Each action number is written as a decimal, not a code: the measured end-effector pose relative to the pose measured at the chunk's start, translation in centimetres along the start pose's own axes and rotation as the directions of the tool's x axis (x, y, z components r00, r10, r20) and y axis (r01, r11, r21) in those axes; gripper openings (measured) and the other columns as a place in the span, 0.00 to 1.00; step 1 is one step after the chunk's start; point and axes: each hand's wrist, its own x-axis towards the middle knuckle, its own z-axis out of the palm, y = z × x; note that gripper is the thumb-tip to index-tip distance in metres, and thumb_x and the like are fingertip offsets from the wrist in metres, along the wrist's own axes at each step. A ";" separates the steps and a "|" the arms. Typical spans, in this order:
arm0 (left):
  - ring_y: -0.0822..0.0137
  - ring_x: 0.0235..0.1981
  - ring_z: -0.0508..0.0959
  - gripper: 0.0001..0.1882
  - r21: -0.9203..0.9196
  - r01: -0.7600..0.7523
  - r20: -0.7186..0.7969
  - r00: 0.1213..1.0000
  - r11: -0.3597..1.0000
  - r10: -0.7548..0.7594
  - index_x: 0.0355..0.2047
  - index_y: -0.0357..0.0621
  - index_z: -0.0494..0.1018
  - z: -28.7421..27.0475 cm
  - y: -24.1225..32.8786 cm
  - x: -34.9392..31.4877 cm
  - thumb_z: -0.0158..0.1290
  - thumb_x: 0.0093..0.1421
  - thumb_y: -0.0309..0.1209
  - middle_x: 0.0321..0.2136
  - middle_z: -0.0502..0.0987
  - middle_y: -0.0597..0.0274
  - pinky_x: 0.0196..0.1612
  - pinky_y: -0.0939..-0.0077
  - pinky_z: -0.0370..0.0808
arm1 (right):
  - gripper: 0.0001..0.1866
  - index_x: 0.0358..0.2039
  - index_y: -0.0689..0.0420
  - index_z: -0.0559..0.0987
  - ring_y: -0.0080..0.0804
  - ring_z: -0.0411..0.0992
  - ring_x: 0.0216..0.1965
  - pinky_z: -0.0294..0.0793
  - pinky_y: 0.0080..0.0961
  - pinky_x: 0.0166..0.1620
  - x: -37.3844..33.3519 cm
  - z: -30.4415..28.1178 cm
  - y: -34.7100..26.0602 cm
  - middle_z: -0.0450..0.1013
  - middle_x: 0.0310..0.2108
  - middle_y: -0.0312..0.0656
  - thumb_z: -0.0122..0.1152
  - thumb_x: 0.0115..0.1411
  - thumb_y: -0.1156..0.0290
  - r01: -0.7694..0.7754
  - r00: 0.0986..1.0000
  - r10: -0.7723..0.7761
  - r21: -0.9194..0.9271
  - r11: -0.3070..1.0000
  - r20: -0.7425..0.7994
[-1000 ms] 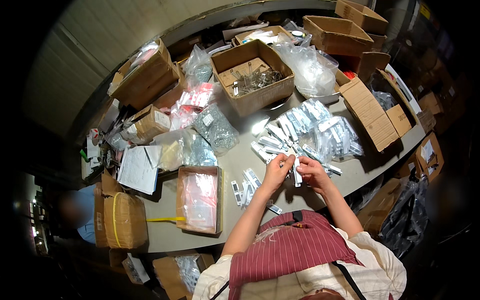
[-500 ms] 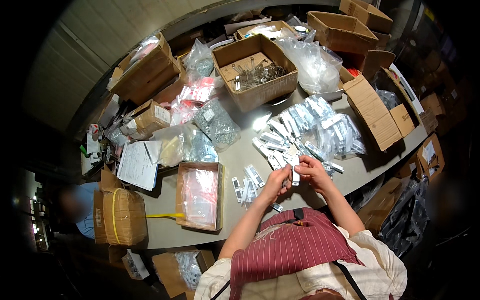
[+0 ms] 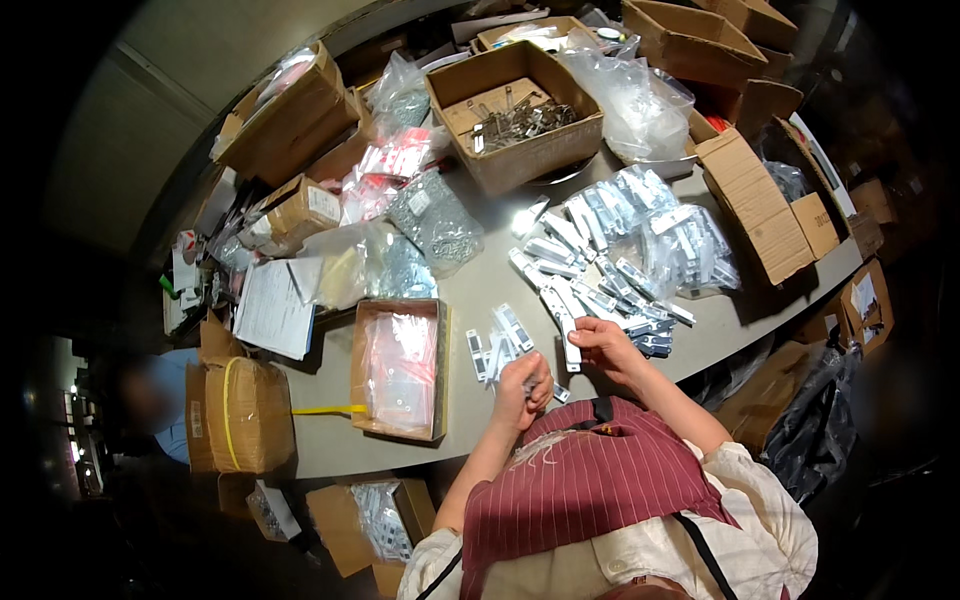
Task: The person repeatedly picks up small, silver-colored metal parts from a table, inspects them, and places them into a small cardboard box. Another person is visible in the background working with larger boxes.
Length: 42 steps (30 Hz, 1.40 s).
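My right hand (image 3: 606, 349) pinches one end of a slim white-and-grey bar-shaped part (image 3: 572, 346), held upright over the table. To its left, my left hand (image 3: 524, 390) is curled closed, and what lies inside the fingers is too hidden to name. Just beyond the left hand is a small group of similar white-and-grey parts (image 3: 513, 328). A larger loose heap of these parts (image 3: 625, 285) spreads beyond and to the right of my right hand. Clear plastic bags of parts (image 3: 690, 245) rest against that heap.
An open carton of small metal pieces (image 3: 515, 165) stands at the far middle. A shallow box of clear plastic bags (image 3: 360, 395) sits left of my hands, near papers (image 3: 275, 308) and a taped carton (image 3: 258, 415). Another carton (image 3: 755, 205) stands right. A person in blue (image 3: 172, 405) is at far left.
My hands have come apart. The left one has moved left and toward me, while the right one has shifted slightly left, still holding the bar-shaped part. The whole view has tilted a little.
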 end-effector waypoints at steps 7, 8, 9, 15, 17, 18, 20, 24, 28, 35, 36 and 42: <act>0.77 0.09 0.57 0.15 -0.401 0.216 -0.130 0.949 0.890 -0.289 0.40 0.36 0.71 1.0 3.7 -2.0 0.40 0.69 0.35 0.20 0.71 0.61 0.12 0.84 0.54 | 0.23 0.52 0.66 0.73 0.40 0.73 0.46 0.72 0.33 0.51 1.8 2.9 -2.4 0.74 0.46 0.49 0.65 0.58 0.71 0.473 0.827 -0.524 -0.756 0.452 0.204; 0.79 0.10 0.57 0.14 -0.388 0.246 -0.095 0.948 0.888 -0.304 0.42 0.36 0.70 0.7 3.2 -2.0 0.40 0.70 0.34 0.22 0.70 0.62 0.13 0.85 0.53 | 0.23 0.51 0.66 0.73 0.44 0.73 0.46 0.72 0.35 0.51 2.1 2.7 -3.7 0.73 0.45 0.51 0.66 0.56 0.71 0.462 0.705 -0.662 -0.874 0.155 0.255; 0.80 0.11 0.57 0.13 -0.372 0.272 -0.066 0.946 0.888 -0.317 0.44 0.36 0.69 0.4 2.7 -2.1 0.40 0.70 0.33 0.23 0.70 0.64 0.13 0.86 0.53 | 0.22 0.47 0.65 0.73 0.48 0.72 0.44 0.72 0.38 0.50 2.6 2.0 -5.0 0.72 0.43 0.53 0.68 0.54 0.70 0.311 0.640 -0.731 -0.950 -0.038 0.239; 0.81 0.14 0.56 0.11 -0.295 0.320 -0.046 0.936 0.900 -0.348 0.39 0.36 0.69 0.5 0.8 -1.6 0.43 0.70 0.33 0.19 0.62 0.70 0.14 0.86 0.51 | 0.18 0.36 0.62 0.74 0.53 0.72 0.38 0.73 0.45 0.41 3.1 -4.9 -7.4 0.71 0.35 0.52 0.69 0.48 0.69 -0.118 0.724 -0.676 -0.942 -0.314 0.135; 0.82 0.14 0.56 0.11 -0.174 0.266 -0.075 0.956 0.948 -0.282 0.38 0.36 0.69 0.4 -0.1 -0.3 0.44 0.70 0.33 0.19 0.61 0.71 0.14 0.86 0.50 | 0.15 0.33 0.62 0.75 0.52 0.72 0.37 0.73 0.44 0.40 2.7 -5.0 -7.4 0.72 0.33 0.51 0.67 0.49 0.68 -0.098 0.722 -0.678 -0.951 -0.292 0.134; 0.82 0.14 0.56 0.11 -0.069 0.222 -0.057 0.973 0.973 -0.226 0.38 0.36 0.69 0.1 -0.4 0.5 0.45 0.69 0.34 0.19 0.61 0.71 0.14 0.86 0.50 | 0.14 0.32 0.62 0.75 0.52 0.72 0.37 0.73 0.44 0.40 2.4 -4.4 -7.4 0.72 0.32 0.50 0.66 0.49 0.68 -0.082 0.721 -0.679 -0.957 -0.279 0.136; 0.81 0.16 0.60 0.09 0.032 0.153 -0.005 0.988 0.988 -0.153 0.38 0.38 0.71 -0.3 -1.5 2.1 0.45 0.68 0.32 0.19 0.63 0.72 0.17 0.87 0.54 | 0.11 0.29 0.62 0.76 0.50 0.73 0.37 0.74 0.44 0.39 1.8 -3.4 -7.0 0.72 0.31 0.51 0.64 0.49 0.69 -0.023 0.679 -0.705 -0.955 -0.297 0.203; 0.82 0.19 0.65 0.07 -0.179 0.257 0.060 0.966 0.950 -0.250 0.39 0.43 0.73 1.9 0.0 4.1 0.45 0.66 0.27 0.20 0.65 0.75 0.19 0.87 0.59 | 0.10 0.27 0.63 0.76 0.51 0.73 0.37 0.74 0.45 0.39 1.7 -3.3 -5.2 0.72 0.31 0.51 0.63 0.49 0.68 0.032 0.666 -0.718 -0.969 -0.245 0.203; 0.83 0.14 0.60 0.05 -0.057 0.303 -0.039 0.951 0.951 -0.305 0.36 0.46 0.72 4.1 0.9 4.7 0.49 0.65 0.32 0.18 0.63 0.77 0.15 0.86 0.54 | 0.13 0.29 0.64 0.75 0.52 0.72 0.36 0.73 0.46 0.39 1.3 -3.2 -4.6 0.72 0.32 0.52 0.64 0.49 0.67 0.029 0.670 -0.727 -0.983 -0.181 0.153; 0.83 0.13 0.55 0.14 0.033 0.258 -0.065 0.965 0.966 -0.256 0.36 0.43 0.72 3.7 0.1 6.1 0.49 0.68 0.42 0.17 0.61 0.77 0.14 0.86 0.50 | 0.11 0.31 0.61 0.74 0.49 0.68 0.38 0.71 0.40 0.42 0.4 -2.3 -5.0 0.71 0.34 0.49 0.64 0.49 0.71 0.173 0.591 -0.746 -0.951 -0.255 0.307; 0.84 0.13 0.55 0.17 0.029 0.225 -0.058 0.973 0.974 -0.223 0.37 0.41 0.71 3.7 0.4 6.2 0.48 0.69 0.44 0.17 0.60 0.76 0.14 0.86 0.50 | 0.11 0.31 0.60 0.74 0.48 0.68 0.37 0.71 0.39 0.41 -0.2 -1.5 -5.4 0.71 0.34 0.48 0.65 0.48 0.72 0.223 0.549 -0.750 -0.929 -0.294 0.369; 0.84 0.12 0.56 0.18 -0.089 0.198 -0.051 0.978 0.976 -0.203 0.30 0.44 0.67 4.6 1.7 7.1 0.51 0.68 0.45 0.16 0.61 0.75 0.13 0.85 0.49 | 0.14 0.34 0.59 0.75 0.46 0.70 0.40 0.73 0.36 0.41 -2.8 1.6 -4.9 0.71 0.37 0.46 0.66 0.44 0.77 0.451 0.424 -0.617 -0.745 -0.491 0.663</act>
